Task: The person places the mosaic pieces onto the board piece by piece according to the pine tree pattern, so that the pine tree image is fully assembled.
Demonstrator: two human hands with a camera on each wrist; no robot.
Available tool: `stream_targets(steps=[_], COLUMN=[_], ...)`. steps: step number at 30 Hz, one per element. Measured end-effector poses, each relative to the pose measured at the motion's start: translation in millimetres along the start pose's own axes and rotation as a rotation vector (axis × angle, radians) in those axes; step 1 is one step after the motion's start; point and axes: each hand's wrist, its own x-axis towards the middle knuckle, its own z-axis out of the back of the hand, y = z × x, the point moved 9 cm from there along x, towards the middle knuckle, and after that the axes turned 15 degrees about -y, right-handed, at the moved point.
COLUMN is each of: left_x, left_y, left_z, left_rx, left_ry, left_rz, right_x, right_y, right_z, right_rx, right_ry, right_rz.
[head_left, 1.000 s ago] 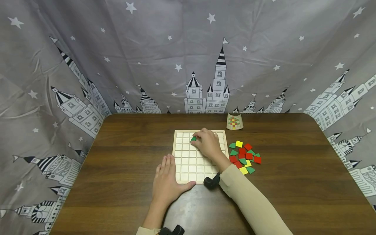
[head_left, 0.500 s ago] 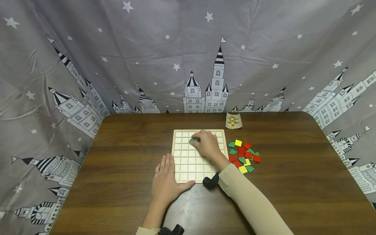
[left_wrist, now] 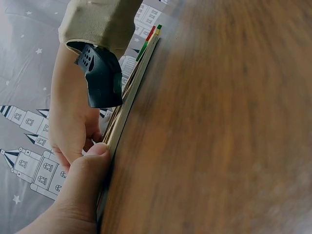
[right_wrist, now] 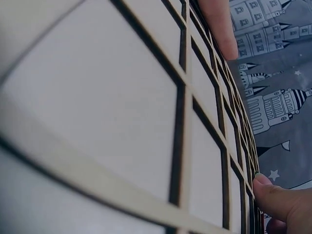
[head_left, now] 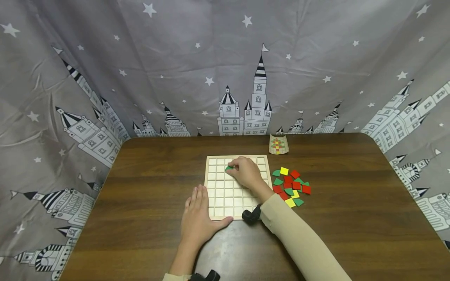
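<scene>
A pale wooden grid board (head_left: 224, 201) lies on the table, its visible cells bare. My left hand (head_left: 197, 218) rests at its left front corner, fingers straight along the left side and thumb at the front edge. The left wrist view shows that thumb (left_wrist: 90, 168) against the board's edge. Over the upper part of the grid, my right hand (head_left: 247, 173) pinches a green quarter-circle tile (head_left: 229, 168) between thumb and fingers, partly hiding it. The right wrist view shows the cells close up, with the right hand (right_wrist: 287, 202) at the far side.
Right of the board lies a loose pile of red square tiles (head_left: 296, 185), yellow square tiles (head_left: 284, 171) and green quarter-circle tiles (head_left: 298, 202). A curled card (head_left: 278, 144) with a coloured pattern stands at the table's back edge. A grey curtain (head_left: 175, 70) hangs behind.
The right hand has shifted slightly down and left over the grid, still pinching the green tile. The left hand stays in place. The whole head view has drifted a little.
</scene>
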Motion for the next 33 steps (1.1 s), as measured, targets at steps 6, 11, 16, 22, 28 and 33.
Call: stream_targets(steps=[6,11,16,22,28,33], left_x=[-0.7,-0.9,-0.9,-1.3,-1.2,-1.1], left_y=[0.7,0.6,-0.5,-0.3,-0.1,0.0], left_z=[-0.1,1.3,2.6,1.6,0.6,1.4], left_rx=[-0.003,-0.005,-0.006,-0.004,0.005,-0.002], left_ry=[0.008,0.001,-0.001,0.009,0.017,0.008], left_rz=[0.009,0.003,-0.003,0.007,0.013,0.012], right_x=[1.9,4.4,4.2,3.7,3.5,5.2], right_y=[1.7,2.6,1.8,2.7,1.1,0.3], right_z=[0.5,0.4,-2.3,-4.3,-5.0,-3.2], right_rx=[-0.010,-0.016,-0.007,-0.036,-0.069,-0.016], right_ry=[-0.008,0.003,0.036,0.075,0.105,0.090], right_rz=[0.010,0.014,0.013,0.030,0.030,-0.004])
